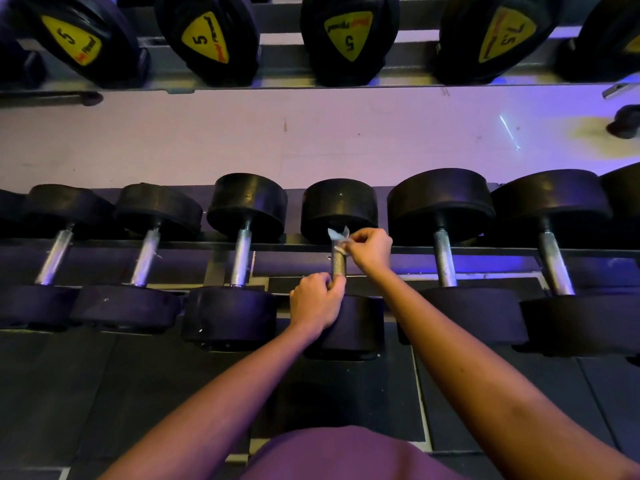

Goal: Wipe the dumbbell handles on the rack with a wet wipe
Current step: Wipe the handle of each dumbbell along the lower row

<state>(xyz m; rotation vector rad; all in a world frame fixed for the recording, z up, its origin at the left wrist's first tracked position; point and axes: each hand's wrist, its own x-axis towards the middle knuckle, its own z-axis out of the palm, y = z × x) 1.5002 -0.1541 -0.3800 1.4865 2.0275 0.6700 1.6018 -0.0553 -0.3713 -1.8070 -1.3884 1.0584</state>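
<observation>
Pinching wet wipe (337,237) against handle (338,265), right hand (369,249) fingers curled, left hand (317,301) gripping handle's near end, dumbbells (240,258) flanking closely

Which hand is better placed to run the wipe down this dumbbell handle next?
Right. The right hand pinches the wet wipe at the far end of the handle; the left hand grips the near end, steadying it.

Dim purple-blue light, glare on the pale wall (311,133), wide-angle bending at the edges.
</observation>
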